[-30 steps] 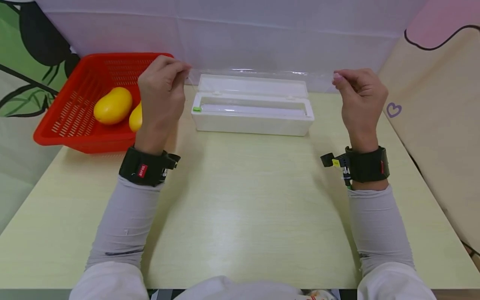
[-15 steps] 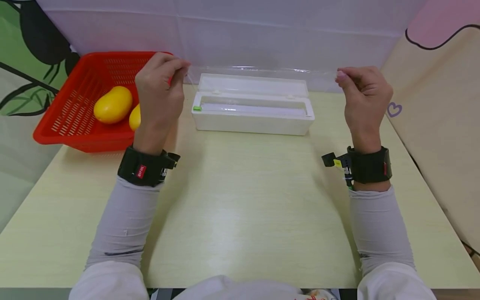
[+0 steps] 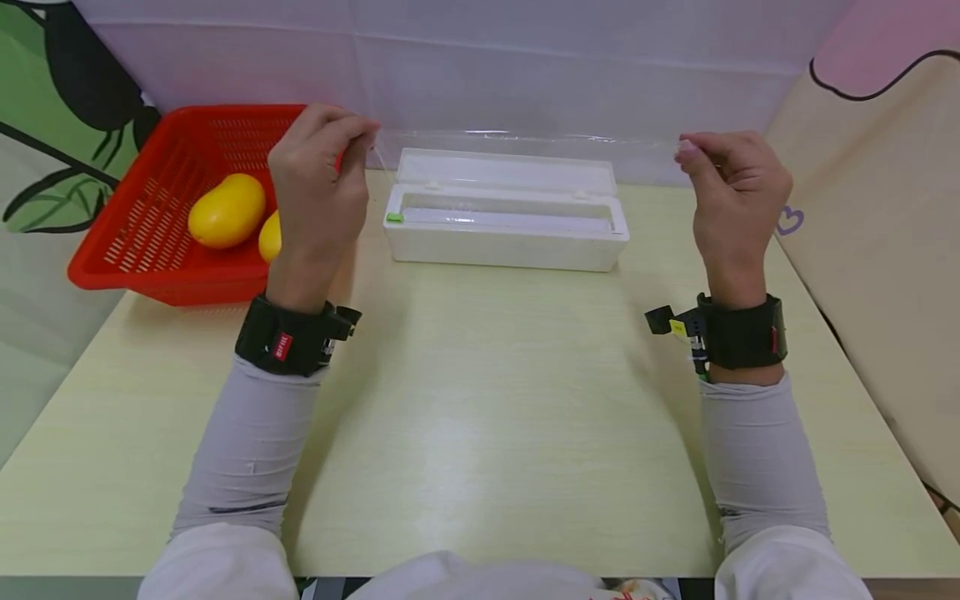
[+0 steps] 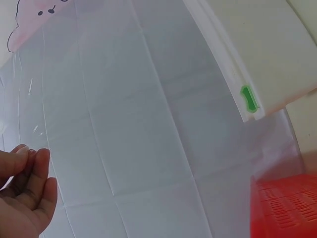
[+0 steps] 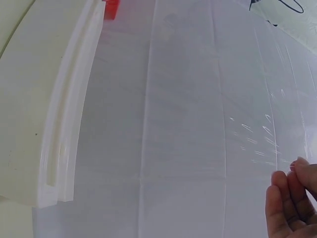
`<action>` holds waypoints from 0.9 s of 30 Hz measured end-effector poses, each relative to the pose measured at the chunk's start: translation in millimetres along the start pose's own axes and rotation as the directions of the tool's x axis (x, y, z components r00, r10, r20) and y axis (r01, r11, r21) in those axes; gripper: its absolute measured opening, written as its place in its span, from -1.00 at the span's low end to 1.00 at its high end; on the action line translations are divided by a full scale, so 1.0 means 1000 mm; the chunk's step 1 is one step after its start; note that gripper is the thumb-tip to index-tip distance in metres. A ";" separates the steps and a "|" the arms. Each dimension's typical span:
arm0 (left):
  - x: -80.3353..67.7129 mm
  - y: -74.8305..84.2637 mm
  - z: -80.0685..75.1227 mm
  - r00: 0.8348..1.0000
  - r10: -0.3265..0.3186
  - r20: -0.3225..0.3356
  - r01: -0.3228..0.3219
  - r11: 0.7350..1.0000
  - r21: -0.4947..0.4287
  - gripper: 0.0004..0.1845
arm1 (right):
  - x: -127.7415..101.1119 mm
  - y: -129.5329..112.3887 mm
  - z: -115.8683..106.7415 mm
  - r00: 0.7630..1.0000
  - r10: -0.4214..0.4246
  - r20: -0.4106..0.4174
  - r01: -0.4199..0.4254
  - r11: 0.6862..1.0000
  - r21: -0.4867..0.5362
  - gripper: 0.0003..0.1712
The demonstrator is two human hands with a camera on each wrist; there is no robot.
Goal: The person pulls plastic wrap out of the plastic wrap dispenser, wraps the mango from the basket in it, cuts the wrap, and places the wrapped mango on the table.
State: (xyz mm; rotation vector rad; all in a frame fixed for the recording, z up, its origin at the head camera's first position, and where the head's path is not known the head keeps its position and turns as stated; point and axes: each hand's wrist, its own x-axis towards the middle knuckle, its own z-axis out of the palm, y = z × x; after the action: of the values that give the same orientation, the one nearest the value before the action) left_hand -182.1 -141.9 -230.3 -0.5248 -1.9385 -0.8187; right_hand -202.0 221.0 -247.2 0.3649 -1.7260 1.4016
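A sheet of clear cling film (image 3: 487, 136) stretches between my two raised hands, its top edge showing as a shiny line in the head view. My left hand (image 3: 318, 179) pinches one corner between thumb and fingers, beside the red basket. At the other corner, the thumb and fingertips of my right hand (image 3: 735, 196) pinch the film. Glints on the film (image 5: 257, 134) show next to the right fingertips in the right wrist view. Below and between the hands sits a white cling film box (image 3: 502, 247), lid (image 3: 506, 171) tipped back, with a green slide cutter (image 3: 394, 218) at its left end.
A red plastic basket (image 3: 168, 292) stands at the back left of the pale wooden table (image 3: 480, 400). Inside lie two yellow mangoes, one whole in view (image 3: 227, 211), the other partly behind my left wrist. A pale cloth backdrop (image 3: 525, 75) hangs right behind the box.
My right hand has moved a little to the right, and my left hand slightly left and up. The film edge between them has risen slightly. Box and basket have stayed put.
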 end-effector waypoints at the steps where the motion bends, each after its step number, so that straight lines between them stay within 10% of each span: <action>1: 0.000 0.000 0.000 1.000 0.001 -0.003 -0.001 1.000 0.002 -0.68 | 0.000 0.000 0.000 1.000 0.000 -0.001 0.000 1.000 0.000 -0.88; 27: 0.003 0.012 -0.002 0.991 -0.110 -0.072 0.106 0.993 -0.057 -0.77 | -0.001 -0.027 0.003 0.998 0.036 -0.054 -0.030 0.994 0.104 -0.91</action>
State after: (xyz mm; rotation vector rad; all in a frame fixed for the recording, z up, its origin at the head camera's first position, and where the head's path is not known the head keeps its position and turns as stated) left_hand -174.8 -134.9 -222.7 -0.4174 -1.8926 -0.9484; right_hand -184.5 209.8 -230.4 0.3512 -1.6254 1.5150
